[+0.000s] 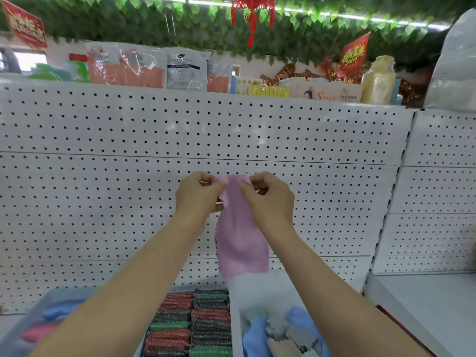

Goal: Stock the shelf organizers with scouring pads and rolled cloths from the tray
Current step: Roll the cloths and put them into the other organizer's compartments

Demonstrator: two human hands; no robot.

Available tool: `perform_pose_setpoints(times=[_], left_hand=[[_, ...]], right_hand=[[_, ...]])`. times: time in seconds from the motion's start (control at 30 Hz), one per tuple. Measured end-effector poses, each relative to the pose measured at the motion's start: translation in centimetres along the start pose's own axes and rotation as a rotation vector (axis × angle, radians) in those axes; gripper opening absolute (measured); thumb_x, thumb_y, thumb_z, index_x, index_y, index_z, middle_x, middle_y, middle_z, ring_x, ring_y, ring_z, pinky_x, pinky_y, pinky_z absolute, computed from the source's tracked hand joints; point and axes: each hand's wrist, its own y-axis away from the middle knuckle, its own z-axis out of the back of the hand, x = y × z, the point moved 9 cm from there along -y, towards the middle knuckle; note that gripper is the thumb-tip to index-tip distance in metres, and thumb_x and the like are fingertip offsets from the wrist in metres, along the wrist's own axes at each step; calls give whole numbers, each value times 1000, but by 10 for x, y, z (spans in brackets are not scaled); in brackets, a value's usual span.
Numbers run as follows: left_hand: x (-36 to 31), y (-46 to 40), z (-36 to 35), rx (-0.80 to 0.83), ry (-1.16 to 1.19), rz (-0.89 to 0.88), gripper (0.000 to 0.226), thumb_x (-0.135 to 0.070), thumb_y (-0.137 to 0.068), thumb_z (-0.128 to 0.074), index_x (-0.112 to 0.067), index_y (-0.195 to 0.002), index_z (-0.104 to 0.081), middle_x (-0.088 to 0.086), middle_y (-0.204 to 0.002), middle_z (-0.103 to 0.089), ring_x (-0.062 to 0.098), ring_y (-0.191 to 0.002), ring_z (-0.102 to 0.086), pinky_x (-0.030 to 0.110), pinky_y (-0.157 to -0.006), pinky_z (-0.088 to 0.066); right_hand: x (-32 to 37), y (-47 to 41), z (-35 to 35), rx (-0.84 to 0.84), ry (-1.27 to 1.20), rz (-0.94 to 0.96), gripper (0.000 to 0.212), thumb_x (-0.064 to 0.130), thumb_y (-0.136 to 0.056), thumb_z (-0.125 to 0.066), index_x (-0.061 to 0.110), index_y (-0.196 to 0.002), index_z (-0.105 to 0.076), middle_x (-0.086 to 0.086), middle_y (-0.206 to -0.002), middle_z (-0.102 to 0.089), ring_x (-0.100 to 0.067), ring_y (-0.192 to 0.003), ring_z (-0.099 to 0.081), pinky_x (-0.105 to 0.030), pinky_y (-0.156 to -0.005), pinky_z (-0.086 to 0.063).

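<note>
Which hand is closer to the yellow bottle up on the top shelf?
The right hand. It holds the pink cloth below and left of the yellow bottle; the left hand, pinching the cloth's other corner, is farther left.

We count two hands, left hand [197,193] and right hand [268,197], and one pink cloth [240,235]. Below, scouring pads [192,323] stand in two columns; exact count unclear from blur. At least two blue cloths [260,336] show lower right. One red ornament [251,11] hangs overhead, one yellowish bottle [378,81] on top.
</note>
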Motion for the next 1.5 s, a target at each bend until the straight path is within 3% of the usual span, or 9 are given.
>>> perform_pose_setpoints(times=[0.2,0.43,0.6,0.83,1.0,1.1,1.27,1.4,1.5], left_hand=[[-8,2,20,16,21,-83,6,-10,-87,-71,-11,-86,-65,7,-81,-67,16,-70,-66,29,-62,-58],[19,-2,20,225,35,125,10,-11,-90,-69,-6,-99,-66,6,-89,-67,17,-75,-64,28,-69,-59],[33,-3,17,181,23,154,4,-11,-92,-67,-7,-92,-66,7,-83,-65,16,-67,-60,26,-58,-55],[35,-4,13,83,27,99,5,-11,-93,-65,-8,-90,-64,6,-83,-64,20,-75,-61,29,-67,-57],[31,0,13,2,79,91,6,-9,-92,-67,-4,-94,-64,9,-85,-62,20,-72,-62,24,-59,-56],[28,9,-1,19,123,130,11,-7,-89,-69,-1,-95,-62,14,-87,-65,20,-69,-68,29,-60,-60],[27,16,-8,76,192,197,9,-8,-89,-66,-4,-84,-60,14,-80,-70,23,-65,-72,33,-65,-61],[33,15,-5,63,223,248,7,-8,-88,-69,-2,-84,-65,18,-84,-73,29,-77,-75,35,-70,-62],[35,15,-5,62,254,279,9,-6,-87,-70,1,-90,-66,23,-92,-73,28,-77,-74,29,-64,-62]], right_hand=[[1,0,19,-59,-265,11,4,25,-86,-73,24,-83,-71,10,-77,-70,-6,-72,-62,-21,-66,-51],[-43,5,-21,372,-344,-324,16,27,-96,-63,14,-104,-67,-3,-86,-75,-20,-75,-67,-46,-86,-58],[-55,-4,-17,223,-138,-300,8,30,-86,-70,24,-89,-70,-2,-88,-75,-27,-89,-71,-48,-84,-59],[-46,-9,-10,94,-107,-212,10,31,-86,-72,23,-92,-71,2,-85,-72,-13,-78,-65,-32,-77,-57],[-34,-1,-3,-25,-24,-147,7,32,-86,-70,25,-86,-69,12,-77,-69,-7,-74,-65,-32,-77,-57],[-15,12,-18,35,-11,-68,16,42,-85,-70,28,-78,-69,13,-70,-70,-1,-69,-65,-26,-70,-55],[-15,20,-31,148,-174,-80,14,37,-84,-76,26,-76,-72,8,-70,-72,-9,-68,-68,-37,-73,-59],[-13,27,-35,228,-163,-18,10,31,-82,-79,25,-88,-75,13,-81,-73,-1,-78,-67,-19,-75,-55],[-16,29,-40,249,-114,17,16,27,-79,-81,25,-93,-74,14,-85,-72,1,-83,-65,-15,-75,-53]])
